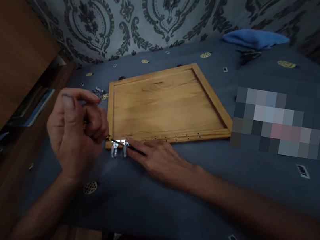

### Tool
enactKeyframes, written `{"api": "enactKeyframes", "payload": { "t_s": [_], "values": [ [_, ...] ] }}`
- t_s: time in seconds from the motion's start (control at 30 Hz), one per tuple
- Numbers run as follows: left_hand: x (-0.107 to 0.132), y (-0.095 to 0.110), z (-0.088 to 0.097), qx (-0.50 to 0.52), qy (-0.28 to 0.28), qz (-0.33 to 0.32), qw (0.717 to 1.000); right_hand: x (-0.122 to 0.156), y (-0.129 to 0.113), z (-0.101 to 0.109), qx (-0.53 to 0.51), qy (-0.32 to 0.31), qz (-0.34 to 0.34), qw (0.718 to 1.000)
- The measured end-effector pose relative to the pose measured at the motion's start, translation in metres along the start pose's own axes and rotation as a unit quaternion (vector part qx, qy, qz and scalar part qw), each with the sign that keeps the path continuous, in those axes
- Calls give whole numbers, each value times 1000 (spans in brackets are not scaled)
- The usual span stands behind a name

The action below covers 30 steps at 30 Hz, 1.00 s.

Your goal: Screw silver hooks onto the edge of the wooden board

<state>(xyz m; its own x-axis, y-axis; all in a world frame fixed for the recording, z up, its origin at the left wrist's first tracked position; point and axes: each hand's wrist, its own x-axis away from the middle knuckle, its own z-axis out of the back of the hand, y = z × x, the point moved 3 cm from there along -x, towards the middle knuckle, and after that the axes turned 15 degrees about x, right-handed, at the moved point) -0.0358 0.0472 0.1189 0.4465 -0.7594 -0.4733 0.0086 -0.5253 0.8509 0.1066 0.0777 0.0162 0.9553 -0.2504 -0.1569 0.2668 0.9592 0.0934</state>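
Observation:
A shallow wooden tray lies on the dark blue cloth. At its near left corner sits a small shiny metal hook fitting. My left hand is closed round a screwdriver, its thin dark shaft pointing right across the fitting. My right hand rests flat on the cloth by the tray's near edge, and its fingertips press on the fitting beside the shaft.
A few small metal parts lie off the tray's far left corner. A folded blue cloth and a dark tool lie at the back right. A brown wooden cabinet stands left. Patterned wallpaper is behind.

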Motion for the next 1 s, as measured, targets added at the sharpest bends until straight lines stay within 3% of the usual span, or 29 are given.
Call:
{"api": "enactKeyframes", "payload": {
  "t_s": [0.17, 0.37, 0.5, 0.63, 0.8, 0.9, 1.0],
  "values": [
    [1, -2, -6, -11, -8, -5, 1000, 0, 0, -2, 1, 13, -4, 1000],
    [2, -6, -5, 91, -19, -4, 996, 0, 0, 0, -3, 10, 5, 1000],
    [2, -8, -6, 94, -38, -10, 995, 0, 1, 1, -6, 9, 3, 1000],
    [2, -8, -5, 27, -64, -22, 997, 1, 1, 0, -17, 22, 0, 1000],
    [-3, -9, 2, -74, -161, -12, 984, 2, 1, -3, -11, 30, -1, 1000],
    [-10, -5, 7, -199, -230, -36, 952, 2, 1, -5, -11, 46, -3, 999],
    [-19, 1, 11, -334, -280, -80, 896, 1, 1, -5, -7, 50, -2, 999]
  ]
}}
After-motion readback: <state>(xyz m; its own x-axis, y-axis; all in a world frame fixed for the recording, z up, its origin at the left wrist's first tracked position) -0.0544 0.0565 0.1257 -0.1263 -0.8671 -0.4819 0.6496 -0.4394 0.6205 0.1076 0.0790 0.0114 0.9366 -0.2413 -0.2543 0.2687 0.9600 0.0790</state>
